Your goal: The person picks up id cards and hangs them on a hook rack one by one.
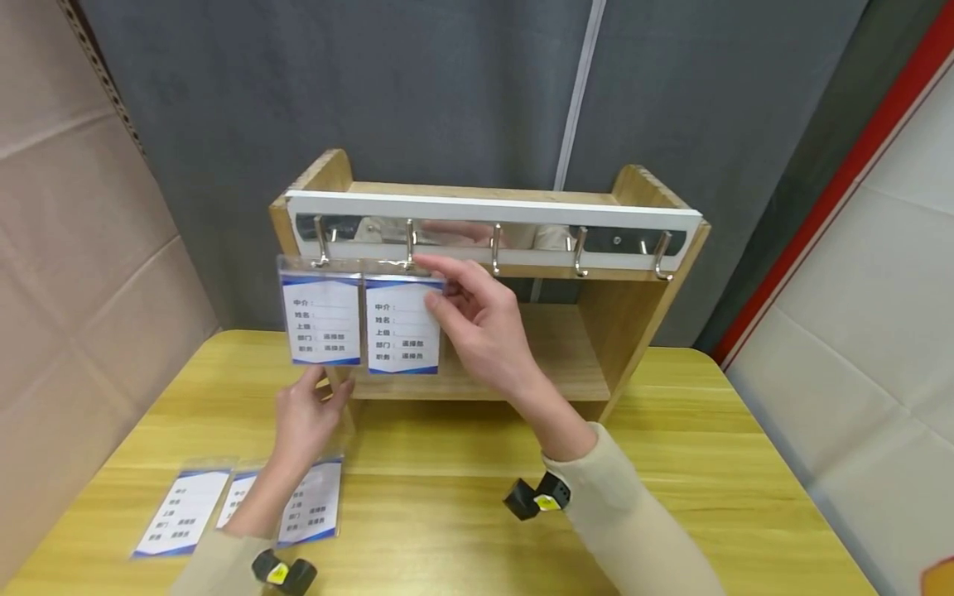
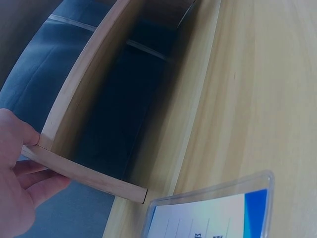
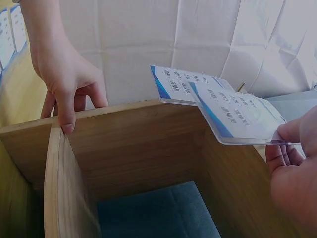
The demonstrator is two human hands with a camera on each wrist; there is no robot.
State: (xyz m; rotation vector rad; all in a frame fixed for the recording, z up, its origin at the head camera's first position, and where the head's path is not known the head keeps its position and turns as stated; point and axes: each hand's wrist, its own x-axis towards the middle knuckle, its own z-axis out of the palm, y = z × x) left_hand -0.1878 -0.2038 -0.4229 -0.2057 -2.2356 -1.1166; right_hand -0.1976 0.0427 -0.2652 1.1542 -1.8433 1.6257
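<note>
In the head view, my right hand (image 1: 488, 331) pinches the right edge of a clear-sleeved badge card (image 1: 402, 323) between thumb and fingers. The card's top is at the second hook (image 1: 410, 240); whether the hook passes through it I cannot tell. Beside it, another badge card (image 1: 323, 319) hangs from the leftmost hook (image 1: 321, 238). Lower down, my left hand (image 1: 304, 418) grips the left side panel of the wooden shelf (image 1: 477, 389). The left wrist view shows fingers (image 2: 47, 186) and thumb on opposite sides of that panel (image 2: 94, 176). Both hung cards appear in the right wrist view.
Several loose badge cards lie on the table at front left, one (image 1: 182, 511) plainly visible and others partly behind my left arm. Three further hooks, one of them (image 1: 580, 248), line the white rail (image 1: 492, 203). A grey curtain (image 1: 447, 91) hangs behind the shelf.
</note>
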